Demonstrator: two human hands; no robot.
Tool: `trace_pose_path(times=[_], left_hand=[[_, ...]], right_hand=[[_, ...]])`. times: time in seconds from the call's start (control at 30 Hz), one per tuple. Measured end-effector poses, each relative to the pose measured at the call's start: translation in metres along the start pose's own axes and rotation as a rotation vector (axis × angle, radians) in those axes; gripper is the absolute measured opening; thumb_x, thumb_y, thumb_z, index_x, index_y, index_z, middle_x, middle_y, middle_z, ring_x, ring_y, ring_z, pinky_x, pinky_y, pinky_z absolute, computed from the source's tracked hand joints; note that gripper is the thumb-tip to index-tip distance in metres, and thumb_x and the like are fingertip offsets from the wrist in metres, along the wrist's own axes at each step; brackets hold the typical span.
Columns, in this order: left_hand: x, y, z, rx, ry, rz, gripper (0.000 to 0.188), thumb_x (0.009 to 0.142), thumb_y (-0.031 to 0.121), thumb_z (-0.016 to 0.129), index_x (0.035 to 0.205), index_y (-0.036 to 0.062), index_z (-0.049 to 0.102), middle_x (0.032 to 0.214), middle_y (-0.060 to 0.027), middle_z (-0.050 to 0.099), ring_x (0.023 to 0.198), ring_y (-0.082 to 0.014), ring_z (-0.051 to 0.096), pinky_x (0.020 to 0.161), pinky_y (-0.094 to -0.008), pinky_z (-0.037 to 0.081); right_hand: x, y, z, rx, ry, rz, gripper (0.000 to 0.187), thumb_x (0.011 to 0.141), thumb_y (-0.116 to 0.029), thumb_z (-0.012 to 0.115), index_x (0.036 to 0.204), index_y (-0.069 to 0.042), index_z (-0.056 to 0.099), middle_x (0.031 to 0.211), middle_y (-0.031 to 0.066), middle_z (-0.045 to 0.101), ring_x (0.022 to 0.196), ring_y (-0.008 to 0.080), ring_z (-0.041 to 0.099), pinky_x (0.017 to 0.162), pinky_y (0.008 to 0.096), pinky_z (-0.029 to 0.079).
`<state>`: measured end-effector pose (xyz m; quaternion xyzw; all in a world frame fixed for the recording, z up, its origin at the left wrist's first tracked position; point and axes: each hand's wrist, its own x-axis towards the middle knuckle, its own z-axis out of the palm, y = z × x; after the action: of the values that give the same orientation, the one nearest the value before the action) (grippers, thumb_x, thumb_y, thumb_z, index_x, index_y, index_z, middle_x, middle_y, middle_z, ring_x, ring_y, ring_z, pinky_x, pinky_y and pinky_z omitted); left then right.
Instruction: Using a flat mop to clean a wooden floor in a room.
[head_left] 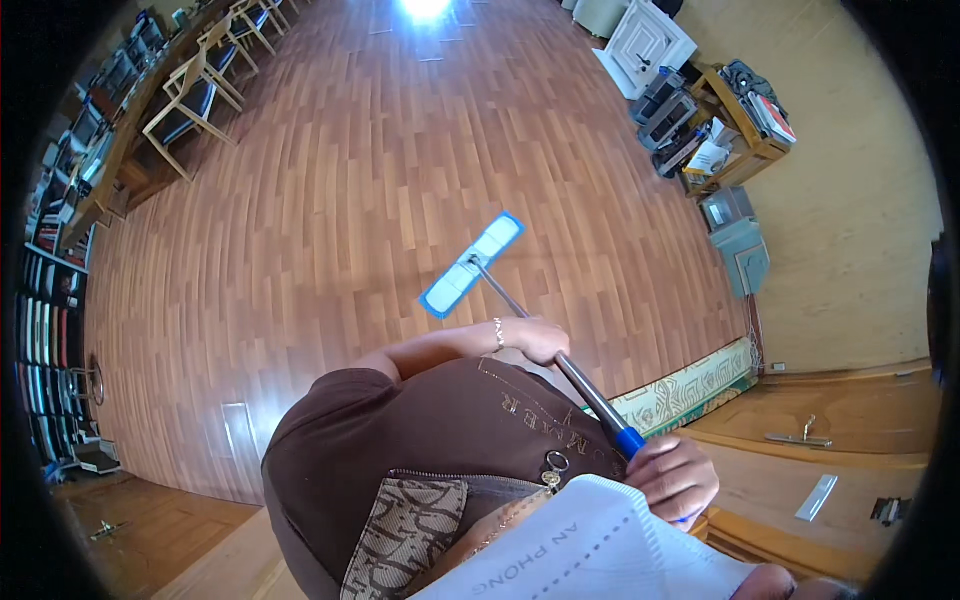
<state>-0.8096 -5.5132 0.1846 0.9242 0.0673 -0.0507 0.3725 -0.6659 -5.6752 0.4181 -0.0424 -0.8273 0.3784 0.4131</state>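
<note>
A flat mop [472, 263] with a white plate and blue edging lies tilted across the wood floor in front of me. Its metal pole [590, 393] slants from the head back toward my right side. My left hand [541, 339], with a bracelet at the wrist, is wrapped round the middle of the pole. Higher up, by my chest, my right hand [676, 477] is closed round the blue grip [629, 441] at the pole's end. The fingertips of my left hand are partly hidden.
Wooden chairs [190, 105] line a long desk [125, 160] at the far left, above shelves of binders [45, 335]. On the right stand a wooden shelf unit [760, 150] and grey bins [740, 250]. A patterned mat [690, 385] lies by the wooden door [850, 415].
</note>
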Motion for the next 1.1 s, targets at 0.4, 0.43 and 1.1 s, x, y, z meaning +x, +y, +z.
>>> trace_pose_path(times=[0.4, 0.43, 1.1], left_hand=[[0.072, -0.09, -0.068, 0.019, 0.135, -0.144, 0.008, 0.073, 0.017, 0.062, 0.076, 0.0112, 0.067, 0.078, -0.0142, 0.067, 0.078, -0.0365, 0.064, 0.062, -0.0496, 0.048], [0.075, -0.106, -0.074, 0.033, 0.187, -0.17, 0.008, 0.073, 0.016, 0.062, 0.076, 0.0111, 0.067, 0.078, -0.0143, 0.067, 0.08, -0.0364, 0.064, 0.063, -0.0495, 0.049], [0.069, -0.352, -0.136, 0.158, 0.564, -0.963, 0.015, 0.082, 0.017, 0.059, 0.097, 0.017, 0.063, 0.108, -0.0091, 0.063, 0.106, -0.033, 0.06, 0.081, -0.048, 0.052]], right_hand=[[-0.034, 0.09, -0.137, 0.1, 0.104, -0.146, 0.028, 0.079, -0.03, 0.077, 0.069, -0.007, 0.064, 0.075, 0.0093, 0.07, 0.074, 0.0233, 0.071, 0.065, 0.0341, 0.05], [-0.035, 0.106, -0.151, 0.136, 0.103, -0.136, 0.026, 0.079, -0.027, 0.076, 0.068, -0.007, 0.063, 0.077, 0.0095, 0.07, 0.073, 0.025, 0.071, 0.065, 0.0362, 0.049], [-0.027, 0.324, -0.207, 0.0, 0.183, 0.332, 0.015, 0.072, -0.003, 0.063, 0.063, -0.003, 0.051, 0.069, 0.0079, 0.055, 0.068, 0.0259, 0.057, 0.093, 0.0459, 0.044]])
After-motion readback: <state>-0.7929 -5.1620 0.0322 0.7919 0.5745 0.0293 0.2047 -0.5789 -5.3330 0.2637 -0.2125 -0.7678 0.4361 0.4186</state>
